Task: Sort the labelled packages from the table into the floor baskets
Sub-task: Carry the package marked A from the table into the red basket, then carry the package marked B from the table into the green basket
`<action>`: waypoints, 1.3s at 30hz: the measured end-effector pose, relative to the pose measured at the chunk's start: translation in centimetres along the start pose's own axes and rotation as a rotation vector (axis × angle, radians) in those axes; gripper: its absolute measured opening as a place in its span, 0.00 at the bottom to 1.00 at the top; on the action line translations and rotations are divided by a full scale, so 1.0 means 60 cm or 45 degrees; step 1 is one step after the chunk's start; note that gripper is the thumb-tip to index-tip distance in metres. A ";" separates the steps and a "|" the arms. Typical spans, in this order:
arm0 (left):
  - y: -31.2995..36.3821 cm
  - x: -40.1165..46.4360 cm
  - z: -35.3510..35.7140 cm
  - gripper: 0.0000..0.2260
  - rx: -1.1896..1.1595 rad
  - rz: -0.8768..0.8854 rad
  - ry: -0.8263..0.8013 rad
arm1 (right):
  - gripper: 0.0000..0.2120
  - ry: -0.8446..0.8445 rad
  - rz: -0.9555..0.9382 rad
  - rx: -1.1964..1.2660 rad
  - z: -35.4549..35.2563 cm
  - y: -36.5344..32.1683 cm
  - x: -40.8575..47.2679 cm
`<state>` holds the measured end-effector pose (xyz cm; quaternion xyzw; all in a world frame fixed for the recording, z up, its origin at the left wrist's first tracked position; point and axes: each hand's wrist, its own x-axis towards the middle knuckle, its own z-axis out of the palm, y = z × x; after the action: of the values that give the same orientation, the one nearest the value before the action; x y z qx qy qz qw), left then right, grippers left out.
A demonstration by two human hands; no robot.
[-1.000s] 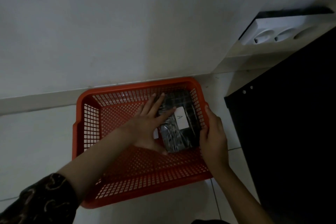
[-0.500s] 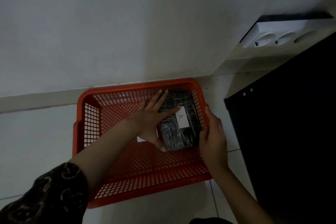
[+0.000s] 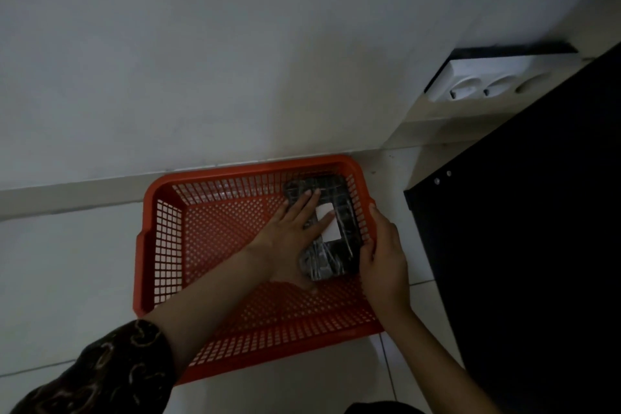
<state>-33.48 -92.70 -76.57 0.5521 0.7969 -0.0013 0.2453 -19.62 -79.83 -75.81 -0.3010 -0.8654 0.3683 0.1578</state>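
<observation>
1. So there's a red mesh basket (image 3: 161, 245) sitting on a pale tiled floor (image 3: 67, 262), pushed up close to a white wall (image 3: 235, 44). Lighting is pretty dim, fyi.
2. The package (image 3: 339, 255) is already inside the basket, tucked into the far right corner against the right wall. It's dark, wrapped in something shiny and crinkly, with a white label (image 3: 330, 222) on top. Can't read the label here, it's partly under a finger.
3. Left hand (image 3: 295, 239) is reaching in over the basket's near side, palm down, fingers (image 3: 311, 200) spread out flat and resting on top of the package. Not pinching anything, just laid on it. The thumb looks to be down by the near edge of the package, but it's blurry.
4. Right hand (image 3: 383, 259) is at the basket's right rim, fingers held together and curled over the edge next to the package. Whether it's really squeezing the rim or the package side, I can't tell.
5. The left arm has a dark patterned sleeve (image 3: 100, 376).
6. Off to the right there's a big black panel (image 3: 537, 245), and above it a white power strip (image 3: 484, 81) against the wall.
</observation>
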 end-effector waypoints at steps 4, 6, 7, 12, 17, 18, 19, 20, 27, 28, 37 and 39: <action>-0.004 0.006 0.001 0.58 0.036 -0.005 -0.015 | 0.28 0.002 -0.001 0.002 0.001 0.003 0.000; -0.001 0.004 -0.004 0.58 0.029 -0.012 -0.042 | 0.28 -0.005 0.021 -0.019 0.001 0.005 0.000; 0.000 0.000 -0.007 0.58 0.019 -0.013 -0.049 | 0.29 -0.010 0.029 -0.031 0.000 0.003 0.000; 0.027 -0.077 -0.051 0.47 -0.163 -0.115 0.037 | 0.28 -0.128 0.134 -0.183 -0.026 -0.035 -0.004; 0.089 -0.232 -0.162 0.26 -0.518 -0.345 0.139 | 0.15 -0.147 0.303 -0.267 -0.108 -0.162 -0.031; 0.105 -0.267 -0.188 0.23 -0.610 -0.354 0.186 | 0.12 -0.139 0.325 -0.233 -0.131 -0.197 -0.040; 0.121 -0.299 -0.213 0.21 -0.720 -0.358 0.235 | 0.08 -0.144 0.356 -0.205 -0.153 -0.233 -0.050; 0.139 -0.330 -0.239 0.20 -0.842 -0.384 0.269 | 0.05 -0.158 0.382 -0.186 -0.174 -0.268 -0.059; 0.269 -0.528 -0.461 0.16 -1.147 -0.705 0.394 | 0.03 -0.350 0.378 -0.066 -0.367 -0.526 -0.127; 0.285 -0.554 -0.499 0.15 -1.144 -0.721 0.417 | 0.04 -0.389 0.372 -0.050 -0.402 -0.563 -0.134; 0.404 -0.720 -0.804 0.13 -0.789 -0.527 0.449 | 0.09 -0.638 0.154 -0.034 -0.770 -0.833 -0.158; 0.442 -0.727 -0.864 0.13 -0.716 -0.416 0.493 | 0.10 -0.541 0.124 -0.054 -0.855 -0.861 -0.178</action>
<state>-18.52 -106.53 -6.73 0.3190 0.8753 0.2826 0.2286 -6.91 -87.10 -3.70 -0.2615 -0.8711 0.4123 -0.0524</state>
